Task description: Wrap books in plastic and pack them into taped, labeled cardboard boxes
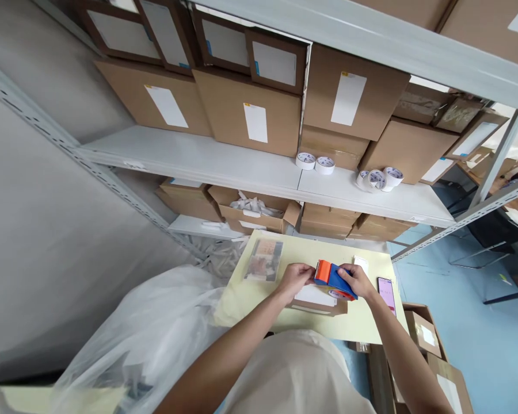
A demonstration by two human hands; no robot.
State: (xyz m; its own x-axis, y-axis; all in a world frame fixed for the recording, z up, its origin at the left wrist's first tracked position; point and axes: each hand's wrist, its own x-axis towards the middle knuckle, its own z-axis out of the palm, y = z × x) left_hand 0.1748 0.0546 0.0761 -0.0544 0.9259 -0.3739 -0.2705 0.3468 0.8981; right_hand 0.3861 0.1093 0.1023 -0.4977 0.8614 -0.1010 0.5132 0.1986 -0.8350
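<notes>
Over the pale yellow table, my right hand [354, 279] is wrapped round a blue and orange tape dispenser [335, 280]. My left hand [296, 279] is closed in a pinch by the dispenser's toothed end; whatever lies between its fingertips is too small to make out. Directly beneath both hands sits a small cardboard box [317, 306] with a white label [313, 295] on top. The dispenser hides part of that box.
A phone [386, 295] lies right of my hands, a clear plastic packet [264, 260] left. Shelves [259, 171] ahead hold cardboard boxes and tape rolls [325, 165]. Plastic sheeting [155, 339] bulges at left; an open carton [418, 316] of boxes stands at right.
</notes>
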